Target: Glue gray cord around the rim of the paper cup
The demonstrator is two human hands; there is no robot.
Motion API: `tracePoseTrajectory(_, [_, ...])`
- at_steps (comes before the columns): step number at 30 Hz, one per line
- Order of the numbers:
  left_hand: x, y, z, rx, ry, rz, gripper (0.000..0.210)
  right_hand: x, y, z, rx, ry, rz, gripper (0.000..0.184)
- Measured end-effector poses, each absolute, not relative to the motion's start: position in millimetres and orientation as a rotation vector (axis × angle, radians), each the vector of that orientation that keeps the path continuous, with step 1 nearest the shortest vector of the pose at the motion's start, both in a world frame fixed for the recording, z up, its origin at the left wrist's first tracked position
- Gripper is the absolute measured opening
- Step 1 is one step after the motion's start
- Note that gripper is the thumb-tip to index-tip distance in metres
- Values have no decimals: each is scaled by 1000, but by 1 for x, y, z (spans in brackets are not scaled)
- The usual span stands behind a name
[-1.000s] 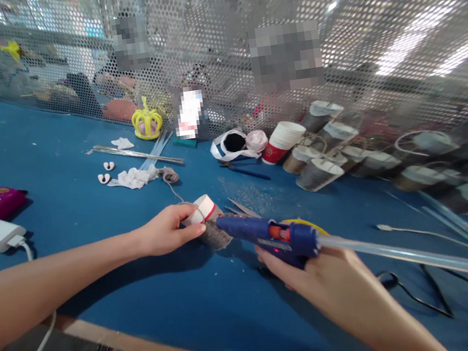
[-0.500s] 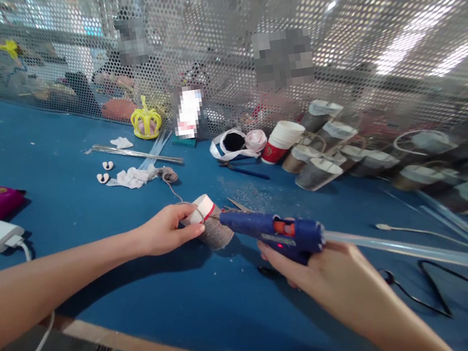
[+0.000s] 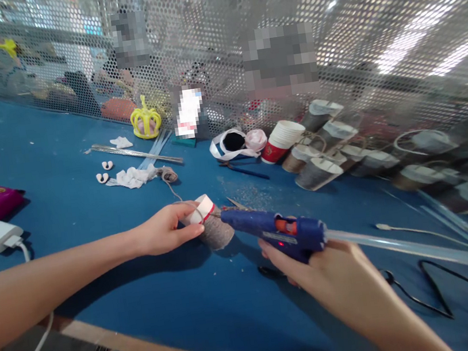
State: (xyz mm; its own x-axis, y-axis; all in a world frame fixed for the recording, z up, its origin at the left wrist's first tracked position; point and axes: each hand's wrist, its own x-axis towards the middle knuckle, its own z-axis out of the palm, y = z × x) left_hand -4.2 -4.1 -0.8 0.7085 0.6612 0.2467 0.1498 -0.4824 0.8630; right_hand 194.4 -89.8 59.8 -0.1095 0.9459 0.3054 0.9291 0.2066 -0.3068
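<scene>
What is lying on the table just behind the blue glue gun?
Just beyond the blue glue gun in the right hand, a pointed metal tip, probably of scissors, shows above the table. The rest is covered by the gun and cannot be seen.

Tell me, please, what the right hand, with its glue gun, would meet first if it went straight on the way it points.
Most likely the cord-wrapped cup in the left hand: the glue gun in the right hand points at it, though any remaining gap is hard to judge.
</scene>
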Motion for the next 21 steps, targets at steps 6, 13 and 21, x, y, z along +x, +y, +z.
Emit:
tracePoseTrajectory(6, [-3, -5, -1, 2025, 617, 736, 18, 209, -93, 51, -1693, -2380, -120, 28])
tracePoseTrajectory(13, [-4, -5, 0, 2034, 619, 725, 18, 203, -93, 57, -1764, -2232, 28, 25])
tracePoseTrajectory(21, [-4, -4, -1, 2044, 609, 729, 16, 198, -92, 51, -1812, -2112, 53, 24])
